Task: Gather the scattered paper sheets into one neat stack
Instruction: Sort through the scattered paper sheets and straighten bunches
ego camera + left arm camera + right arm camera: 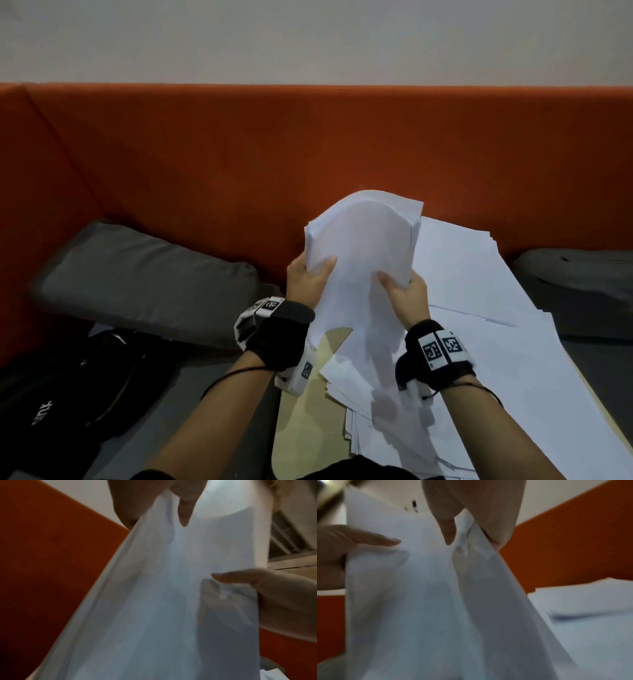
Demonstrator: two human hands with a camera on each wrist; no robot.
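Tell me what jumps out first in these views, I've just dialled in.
A bowed bundle of white sheets is held upright at centre, gripped by the left hand and the right hand. More loose sheets sprawl over the table to the right. Behind runs an orange sofa back, with a grey cushion at left.

White lettering on the black bag (85, 387) at near left, turned sideways and too small to read surely. Square black-and-white coded markers on both wristbands (442, 349), no words; sheets blank
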